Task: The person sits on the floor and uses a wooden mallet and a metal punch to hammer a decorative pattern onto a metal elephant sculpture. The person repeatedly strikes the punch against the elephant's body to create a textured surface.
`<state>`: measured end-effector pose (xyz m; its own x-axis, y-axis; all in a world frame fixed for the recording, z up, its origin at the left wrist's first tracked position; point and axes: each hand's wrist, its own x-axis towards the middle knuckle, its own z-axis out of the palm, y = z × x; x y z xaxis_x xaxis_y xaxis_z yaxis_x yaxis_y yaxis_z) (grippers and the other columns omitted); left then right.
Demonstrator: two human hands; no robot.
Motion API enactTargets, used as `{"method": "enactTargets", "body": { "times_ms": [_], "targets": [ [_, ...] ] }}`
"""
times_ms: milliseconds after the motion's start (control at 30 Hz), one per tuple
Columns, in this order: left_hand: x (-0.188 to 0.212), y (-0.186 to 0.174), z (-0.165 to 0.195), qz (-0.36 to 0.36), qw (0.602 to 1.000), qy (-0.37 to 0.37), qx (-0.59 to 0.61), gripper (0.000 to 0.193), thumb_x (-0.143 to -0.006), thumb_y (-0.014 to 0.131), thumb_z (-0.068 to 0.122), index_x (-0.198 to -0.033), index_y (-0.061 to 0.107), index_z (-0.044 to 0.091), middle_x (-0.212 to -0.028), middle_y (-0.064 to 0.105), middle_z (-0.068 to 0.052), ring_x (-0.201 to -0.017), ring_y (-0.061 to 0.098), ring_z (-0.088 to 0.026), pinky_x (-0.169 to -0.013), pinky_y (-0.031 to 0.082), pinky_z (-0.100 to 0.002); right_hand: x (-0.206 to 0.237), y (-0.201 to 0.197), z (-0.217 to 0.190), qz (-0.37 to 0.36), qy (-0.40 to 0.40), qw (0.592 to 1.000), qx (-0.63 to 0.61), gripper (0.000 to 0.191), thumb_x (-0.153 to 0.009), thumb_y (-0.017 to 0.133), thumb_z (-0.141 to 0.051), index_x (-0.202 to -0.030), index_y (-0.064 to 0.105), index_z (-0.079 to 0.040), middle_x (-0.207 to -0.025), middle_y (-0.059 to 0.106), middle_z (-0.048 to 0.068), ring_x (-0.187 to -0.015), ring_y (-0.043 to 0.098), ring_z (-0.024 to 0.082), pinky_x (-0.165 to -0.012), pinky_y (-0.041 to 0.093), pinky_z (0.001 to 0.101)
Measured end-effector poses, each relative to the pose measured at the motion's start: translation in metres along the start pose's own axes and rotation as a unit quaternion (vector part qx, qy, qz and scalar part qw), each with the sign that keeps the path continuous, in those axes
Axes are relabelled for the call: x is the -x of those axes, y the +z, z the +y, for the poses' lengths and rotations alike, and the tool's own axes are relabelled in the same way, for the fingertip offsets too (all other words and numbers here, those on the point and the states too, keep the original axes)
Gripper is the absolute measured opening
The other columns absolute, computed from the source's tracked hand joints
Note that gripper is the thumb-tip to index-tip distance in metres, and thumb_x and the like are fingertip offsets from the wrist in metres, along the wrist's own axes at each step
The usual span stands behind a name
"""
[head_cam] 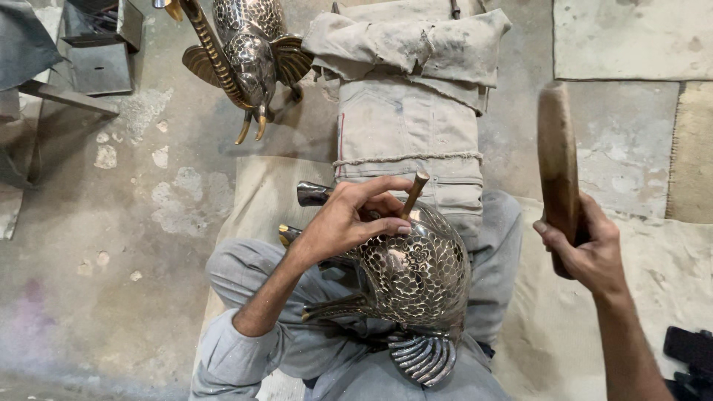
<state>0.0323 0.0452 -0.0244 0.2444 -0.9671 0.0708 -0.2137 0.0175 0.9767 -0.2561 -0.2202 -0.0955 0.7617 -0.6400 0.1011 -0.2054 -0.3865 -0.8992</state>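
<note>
I log: left hand (349,219) gripping brass punch (413,191), tip on engraved metal bird (416,278) lying across lap, centre frame. Right hand (590,252) at 3 o'clock, clenched round raised wooden mallet (557,160). Second metal bird (249,56) at 11 o'clock. Padded cloth block (408,111) at 12.

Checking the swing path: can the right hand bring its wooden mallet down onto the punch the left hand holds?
Probably yes. The right hand holds the mallet raised beside the metal bird, and nothing shows between it and the punch, whose top sticks out above the left hand.
</note>
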Motion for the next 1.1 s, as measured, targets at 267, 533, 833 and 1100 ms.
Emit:
{"method": "enactTargets", "body": {
  "times_ms": [267, 533, 833, 1100],
  "targets": [
    [0.0, 0.002, -0.001, 0.007, 1.0, 0.011, -0.01, 0.049, -0.094, 0.075, 0.008, -0.139, 0.056, 0.003, -0.101, 0.081, -0.01, -0.094, 0.078, -0.013, -0.085, 0.065, -0.03, -0.042, -0.024, -0.077, -0.059, -0.177, 0.947, 0.263, 0.067, -0.077, 0.084, -0.011, -0.14, 0.062, -0.001, -0.114, 0.072, 0.017, -0.093, 0.072, 0.025, -0.078, 0.06, 0.037],
    [0.002, 0.004, 0.001, 0.015, 1.0, -0.005, -0.007, 0.046, -0.094, 0.075, 0.008, -0.135, 0.057, 0.003, -0.099, 0.081, -0.01, -0.091, 0.078, -0.013, -0.083, 0.065, -0.029, -0.064, -0.024, -0.098, -0.111, -0.104, 0.911, 0.384, 0.068, -0.083, 0.076, -0.014, -0.148, 0.061, -0.028, -0.111, 0.075, 0.007, -0.077, 0.072, 0.022, -0.074, 0.064, 0.0363],
    [0.001, 0.004, -0.001, 0.015, 1.0, -0.023, 0.001, 0.048, -0.093, 0.076, 0.009, -0.136, 0.057, 0.002, -0.098, 0.081, -0.01, -0.09, 0.077, -0.012, -0.082, 0.064, -0.029, -0.068, -0.025, -0.082, -0.099, -0.104, 0.929, 0.343, 0.065, -0.089, 0.075, -0.02, -0.15, 0.056, -0.027, -0.107, 0.073, 0.006, -0.072, 0.07, 0.018, -0.07, 0.062, 0.036],
    [0.001, 0.005, -0.002, 0.009, 1.0, -0.005, 0.003, 0.048, -0.094, 0.075, 0.009, -0.138, 0.057, 0.004, -0.1, 0.08, -0.009, -0.092, 0.076, -0.012, -0.084, 0.064, -0.029, -0.068, -0.028, -0.093, -0.08, -0.154, 0.897, 0.407, 0.065, -0.09, 0.075, -0.02, -0.152, 0.057, -0.025, -0.104, 0.073, 0.006, -0.069, 0.068, 0.018, -0.07, 0.062, 0.0357]
  ]
}}
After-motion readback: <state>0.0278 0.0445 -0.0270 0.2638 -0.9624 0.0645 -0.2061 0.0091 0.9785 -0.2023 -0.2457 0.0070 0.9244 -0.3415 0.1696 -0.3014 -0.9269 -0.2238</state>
